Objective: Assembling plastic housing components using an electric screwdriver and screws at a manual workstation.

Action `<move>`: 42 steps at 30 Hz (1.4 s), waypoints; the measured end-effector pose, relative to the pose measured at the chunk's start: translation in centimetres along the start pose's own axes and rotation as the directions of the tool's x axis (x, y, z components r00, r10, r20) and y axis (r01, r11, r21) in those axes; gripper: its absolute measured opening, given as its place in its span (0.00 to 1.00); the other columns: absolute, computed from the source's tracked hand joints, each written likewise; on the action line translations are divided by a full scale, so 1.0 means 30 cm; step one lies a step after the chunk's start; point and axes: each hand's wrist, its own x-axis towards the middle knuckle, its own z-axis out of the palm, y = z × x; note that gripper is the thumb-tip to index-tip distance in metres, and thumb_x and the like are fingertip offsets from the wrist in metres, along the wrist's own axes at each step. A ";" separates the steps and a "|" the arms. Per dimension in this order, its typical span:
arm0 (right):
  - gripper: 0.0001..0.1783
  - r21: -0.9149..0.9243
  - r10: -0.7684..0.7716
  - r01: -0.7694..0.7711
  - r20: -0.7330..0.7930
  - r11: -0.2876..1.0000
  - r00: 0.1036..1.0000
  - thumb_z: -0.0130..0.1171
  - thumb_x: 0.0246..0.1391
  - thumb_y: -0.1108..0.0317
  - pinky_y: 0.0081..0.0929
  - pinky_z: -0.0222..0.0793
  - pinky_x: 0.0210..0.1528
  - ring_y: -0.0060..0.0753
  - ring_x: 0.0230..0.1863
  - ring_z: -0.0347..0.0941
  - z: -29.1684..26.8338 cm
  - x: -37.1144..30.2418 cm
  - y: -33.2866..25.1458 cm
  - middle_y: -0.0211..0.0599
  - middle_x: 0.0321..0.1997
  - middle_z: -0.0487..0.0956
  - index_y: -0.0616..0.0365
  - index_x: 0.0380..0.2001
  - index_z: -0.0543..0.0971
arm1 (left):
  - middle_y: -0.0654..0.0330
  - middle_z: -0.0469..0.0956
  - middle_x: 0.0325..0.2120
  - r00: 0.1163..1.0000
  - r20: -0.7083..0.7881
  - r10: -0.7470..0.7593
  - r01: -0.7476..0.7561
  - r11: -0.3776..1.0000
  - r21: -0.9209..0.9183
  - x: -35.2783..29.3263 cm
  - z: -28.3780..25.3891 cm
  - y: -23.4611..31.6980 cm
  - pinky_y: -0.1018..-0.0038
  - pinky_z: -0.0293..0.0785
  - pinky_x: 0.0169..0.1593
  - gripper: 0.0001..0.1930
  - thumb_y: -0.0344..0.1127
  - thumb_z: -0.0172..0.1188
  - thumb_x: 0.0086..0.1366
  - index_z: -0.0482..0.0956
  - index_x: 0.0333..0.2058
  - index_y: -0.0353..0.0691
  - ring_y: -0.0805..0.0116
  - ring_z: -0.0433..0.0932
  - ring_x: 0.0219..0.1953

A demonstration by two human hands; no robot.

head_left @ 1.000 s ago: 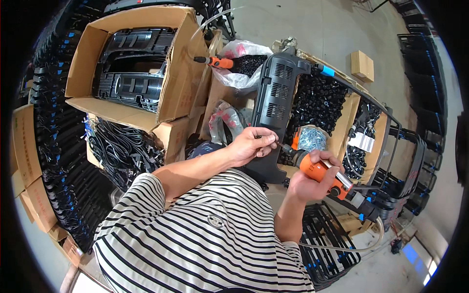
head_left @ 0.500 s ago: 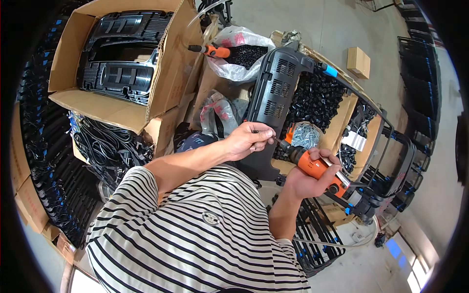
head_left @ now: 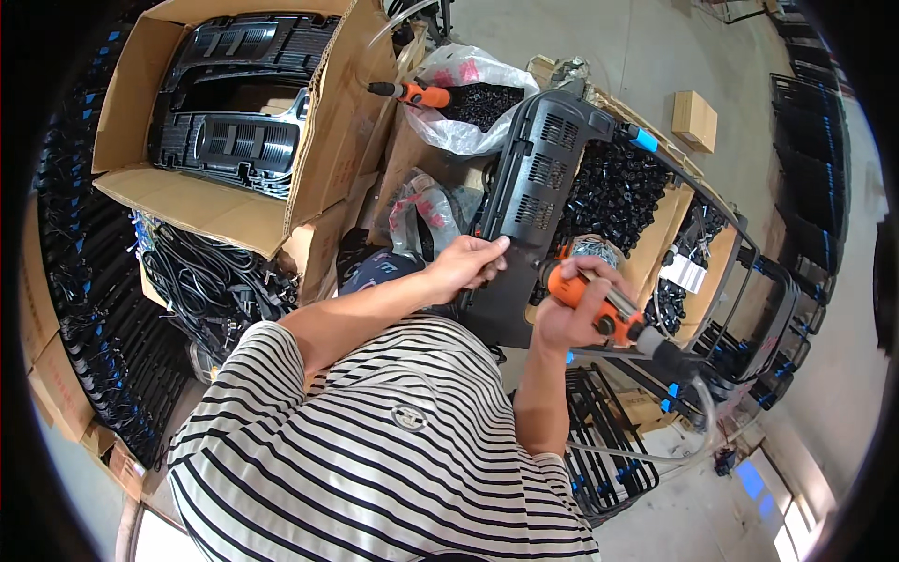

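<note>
Black vented panel (head_left: 541,192) is the landmark: it lies ahead of you, between your hands, long axis running away from you, far end leaning right. Left hand (head_left: 465,264) is nearer, over the panel's left edge, thumb apparently on its face; can't tell whether the curled fingers pinch anything. Right hand (head_left: 581,304) is wrapped round an orange power tool (head_left: 564,288), nose pointing left over the panel's near right side; bit contact unclear. Hands apart.

Containers: left of panel, well apart, open carton (head_left: 342,131) of black slotted covers (head_left: 245,139). Just left of its far end, plastic bag (head_left: 454,139) of small black parts (head_left: 482,105). Right of panel, divided cardboard tray (head_left: 667,242): black fittings (head_left: 618,192), plus bright metal fasteners (head_left: 596,247) near your tool.
</note>
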 end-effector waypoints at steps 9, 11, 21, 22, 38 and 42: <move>0.08 0.067 0.024 -0.025 0.014 0.997 1.000 0.53 0.56 0.73 0.31 0.73 0.31 0.33 0.24 0.72 0.066 0.021 0.099 0.50 0.30 0.77 0.67 0.35 0.70 | 0.49 0.73 0.12 0.869 -0.098 0.485 -0.096 0.360 0.928 0.029 -0.058 0.044 0.62 0.72 0.29 0.29 0.58 0.69 0.51 0.76 0.18 0.32 0.56 0.77 0.19; 0.08 0.069 0.019 -0.021 0.035 0.997 0.999 0.53 0.56 0.74 0.31 0.74 0.31 0.33 0.24 0.72 0.073 0.025 0.111 0.50 0.30 0.77 0.67 0.36 0.70 | 0.49 0.73 0.12 0.867 -0.085 0.490 -0.112 0.359 0.927 0.026 -0.066 0.046 0.62 0.71 0.28 0.29 0.57 0.69 0.51 0.76 0.18 0.32 0.55 0.77 0.19; 0.09 0.055 -0.002 -0.003 0.094 0.998 0.996 0.54 0.56 0.74 0.31 0.74 0.33 0.32 0.24 0.73 0.094 0.002 0.151 0.51 0.32 0.77 0.66 0.38 0.69 | 0.50 0.71 0.11 0.855 -0.054 0.516 -0.194 0.414 0.889 0.030 -0.091 0.019 0.63 0.70 0.26 0.28 0.56 0.70 0.50 0.76 0.19 0.31 0.58 0.75 0.18; 0.09 0.055 -0.002 -0.003 0.096 0.998 0.995 0.54 0.56 0.74 0.31 0.74 0.33 0.32 0.24 0.73 0.093 0.000 0.153 0.51 0.32 0.77 0.66 0.38 0.69 | 0.50 0.71 0.11 0.854 -0.055 0.517 -0.194 0.415 0.889 0.031 -0.093 0.018 0.63 0.70 0.26 0.28 0.56 0.70 0.50 0.76 0.19 0.31 0.58 0.75 0.18; 0.08 0.050 -0.026 0.018 0.152 0.999 0.988 0.55 0.56 0.75 0.30 0.75 0.34 0.32 0.26 0.73 0.101 -0.020 0.178 0.51 0.33 0.78 0.66 0.39 0.70 | 0.52 0.72 0.12 0.849 -0.061 0.524 -0.209 0.440 0.873 0.042 -0.104 0.007 0.65 0.71 0.27 0.26 0.54 0.73 0.47 0.76 0.18 0.32 0.61 0.73 0.17; 0.13 0.012 -0.025 0.023 0.259 1.000 0.966 0.59 0.56 0.74 0.25 0.74 0.35 0.29 0.30 0.74 0.096 -0.023 0.185 0.49 0.38 0.78 0.64 0.42 0.70 | 0.52 0.73 0.13 0.846 -0.059 0.529 -0.220 0.448 0.867 0.039 -0.108 0.003 0.66 0.71 0.28 0.26 0.54 0.74 0.46 0.76 0.18 0.33 0.62 0.74 0.18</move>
